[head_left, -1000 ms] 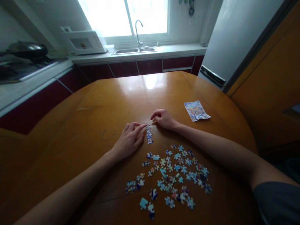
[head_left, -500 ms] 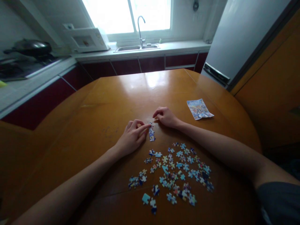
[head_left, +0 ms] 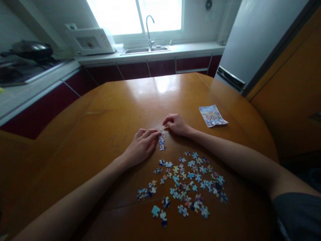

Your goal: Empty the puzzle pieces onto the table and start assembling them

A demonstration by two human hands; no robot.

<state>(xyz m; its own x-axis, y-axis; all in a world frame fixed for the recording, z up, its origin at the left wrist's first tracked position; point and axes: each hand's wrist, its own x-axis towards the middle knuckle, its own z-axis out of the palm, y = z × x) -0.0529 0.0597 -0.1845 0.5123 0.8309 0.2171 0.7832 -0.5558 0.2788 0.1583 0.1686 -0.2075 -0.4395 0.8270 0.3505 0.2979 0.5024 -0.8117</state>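
We could nudge the puzzle strip (head_left: 162,144) apart
Left hand (head_left: 140,147), fingers together, touches its far end; right hand (head_left: 177,124), curled beside it, pinch unclear

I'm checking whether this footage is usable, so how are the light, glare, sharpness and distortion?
Head view: the window is blown out white, with glare on the far part of the wooden table; head view: the loose jigsaw pieces lie in dimmer light, fine detail too soft to make out; head view: outer areas look stretched.
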